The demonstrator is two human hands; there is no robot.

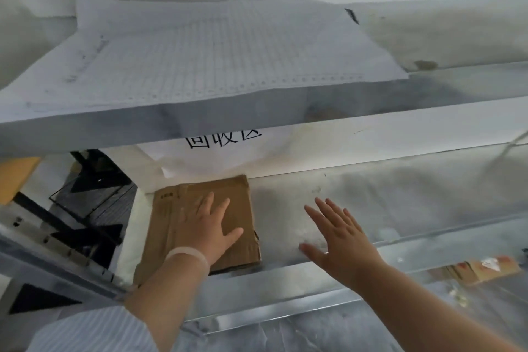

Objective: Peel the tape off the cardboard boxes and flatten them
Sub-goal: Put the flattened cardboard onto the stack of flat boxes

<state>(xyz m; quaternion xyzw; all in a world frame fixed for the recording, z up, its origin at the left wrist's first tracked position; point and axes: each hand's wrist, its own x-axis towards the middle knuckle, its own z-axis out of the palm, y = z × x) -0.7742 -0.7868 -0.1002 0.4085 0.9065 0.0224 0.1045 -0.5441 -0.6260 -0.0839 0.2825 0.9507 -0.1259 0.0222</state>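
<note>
A flattened brown cardboard box point(243, 217) lies on the middle shelf point(385, 203) of a metal rack, at its left end. My left hand point(205, 226) lies flat on top of the cardboard, fingers straight and spread. My right hand point(340, 234) is open with spread fingers to the right of the box, over the bare shelf surface; whether it touches the shelf I cannot tell. No tape is visible on the cardboard.
Above, an upper shelf carries a large sheet of perforated printer paper point(214, 60). A white paper sign point(225, 151) with black characters hangs behind the box. More cardboard pieces point(483, 267) lie on a lower level at right. Dark frames point(85, 208) stand to the left.
</note>
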